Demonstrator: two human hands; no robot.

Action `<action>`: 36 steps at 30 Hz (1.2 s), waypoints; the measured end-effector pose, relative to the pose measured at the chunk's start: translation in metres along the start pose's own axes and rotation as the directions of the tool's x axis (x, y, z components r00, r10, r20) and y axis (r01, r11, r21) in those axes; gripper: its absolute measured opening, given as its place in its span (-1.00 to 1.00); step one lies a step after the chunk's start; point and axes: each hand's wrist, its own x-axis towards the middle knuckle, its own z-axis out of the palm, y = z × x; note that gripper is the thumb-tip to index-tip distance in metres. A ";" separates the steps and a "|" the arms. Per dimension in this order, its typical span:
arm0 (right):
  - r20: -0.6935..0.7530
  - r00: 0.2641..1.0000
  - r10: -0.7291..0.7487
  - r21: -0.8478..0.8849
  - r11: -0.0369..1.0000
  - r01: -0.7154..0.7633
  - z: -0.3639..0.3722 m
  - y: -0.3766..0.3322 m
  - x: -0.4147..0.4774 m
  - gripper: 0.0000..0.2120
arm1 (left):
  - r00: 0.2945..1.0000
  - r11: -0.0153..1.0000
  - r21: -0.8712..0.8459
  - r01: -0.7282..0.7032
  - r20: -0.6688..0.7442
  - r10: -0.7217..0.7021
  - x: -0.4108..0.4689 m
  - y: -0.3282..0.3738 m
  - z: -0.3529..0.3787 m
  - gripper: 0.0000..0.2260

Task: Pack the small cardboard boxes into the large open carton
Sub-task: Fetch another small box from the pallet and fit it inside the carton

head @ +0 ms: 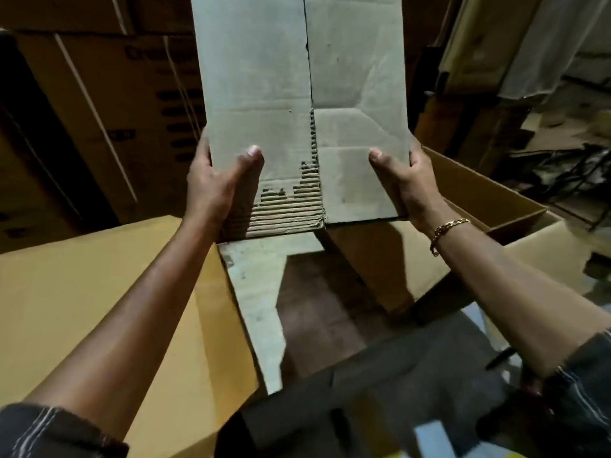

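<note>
A worn grey-brown cardboard box point(297, 94) is held up in front of me, its torn lower left corner showing bare corrugation. My left hand point(218, 183) grips its left edge, thumb on the front face. On the right edge sits my right hand point(406, 186), thumb also on the front; a gold chain bracelet is on that wrist. Below the held box lies the large open carton point(373, 259), with a grey flap point(258, 292) and a dark interior. The upper end of the held box runs out of the frame.
A closed tan carton point(82, 292) stands at the lower left. An open brown carton point(489, 200) sits to the right. Stacked printed cartons point(109, 94) fill the back left. Clutter and cables point(562, 166) lie at the far right.
</note>
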 end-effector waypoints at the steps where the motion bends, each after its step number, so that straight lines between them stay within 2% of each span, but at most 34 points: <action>1: -0.013 1.000 -0.012 0.005 1.000 0.012 -0.015 0.000 0.007 -0.43 | 1.000 1.000 -0.005 -0.015 0.005 0.015 0.006 0.003 0.017 -0.41; 5: -0.087 0.994 -0.063 -0.031 0.998 0.061 -0.073 0.003 0.040 -0.51 | 0.996 0.996 -0.016 -0.086 0.020 0.087 0.032 0.009 0.089 -0.39; 12: -0.163 0.978 -0.130 -0.138 0.985 0.108 -0.181 0.014 0.104 -0.45 | 0.984 0.979 -0.136 -0.152 0.071 0.163 0.082 0.002 0.220 -0.34; 17: -0.200 0.972 -0.126 -0.178 0.980 0.090 -0.252 0.015 0.139 -0.45 | 0.980 0.972 -0.190 -0.136 0.115 0.160 0.103 0.010 0.303 -0.34; 22: -0.140 0.984 -0.107 -0.209 0.975 0.076 -0.312 0.013 0.178 -0.55 | 0.986 0.975 -0.208 -0.083 0.122 0.110 0.113 0.020 0.371 -0.43; 29: 0.030 0.996 -0.079 -0.167 0.982 0.083 -0.414 0.032 0.232 -0.45 | 1.000 0.983 -0.180 -0.017 0.011 0.019 0.102 0.035 0.464 -0.57; 32: 0.089 0.995 -0.049 -0.066 0.996 0.055 -0.444 0.047 0.250 -0.60 | 0.996 0.981 -0.181 0.072 -0.044 -0.082 0.087 0.043 0.497 -0.66; 36: 0.124 0.992 0.010 -0.003 1.000 -0.010 -0.472 0.068 0.267 -0.76 | 0.977 0.972 -0.160 0.174 -0.096 -0.191 0.064 0.058 0.528 -0.59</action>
